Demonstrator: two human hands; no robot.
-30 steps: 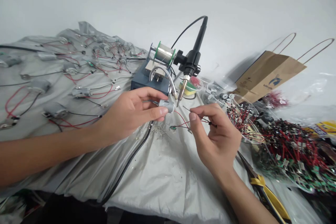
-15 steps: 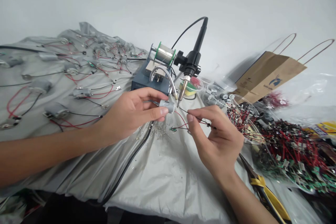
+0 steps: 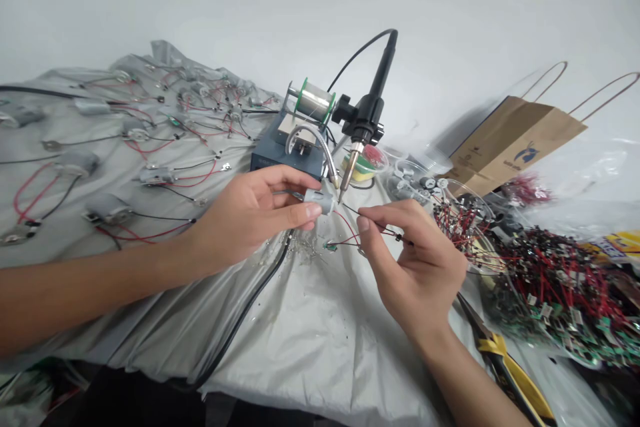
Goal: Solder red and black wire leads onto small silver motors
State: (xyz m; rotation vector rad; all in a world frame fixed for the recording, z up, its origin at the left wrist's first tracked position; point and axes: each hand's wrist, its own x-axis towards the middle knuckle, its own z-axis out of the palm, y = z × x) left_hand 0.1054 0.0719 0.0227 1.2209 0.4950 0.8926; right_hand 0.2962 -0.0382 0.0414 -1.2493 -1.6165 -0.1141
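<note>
Between the thumb and fingers of my left hand [image 3: 265, 210] is a small silver electric motor [image 3: 320, 201], lying on its side with its terminal end to the right. My right hand [image 3: 410, 247] pinches a thin black wire [image 3: 352, 210], whose free end points at the motor's terminal end. A red wire [image 3: 345, 219] runs from the motor, and a small green circuit board [image 3: 330, 247] hangs below on the leads. Just above the motor's end is the tip of a soldering iron [image 3: 350, 170], clamped in a stand beside the solder feed tube [image 3: 330, 163].
A solder spool [image 3: 315, 100] sits on a blue box [image 3: 287, 147] behind my hands. Wired motors [image 3: 107, 208] cover the left side. At right are tubs of motors [image 3: 410, 183], a heap of wired boards [image 3: 560, 287], a paper bag [image 3: 515, 143] and yellow-black pliers [image 3: 505, 367].
Almost nothing differs. Both hands keep their grip, with the motor and black wire at nearly the same spot by the iron tip; the view has shifted very slightly.
</note>
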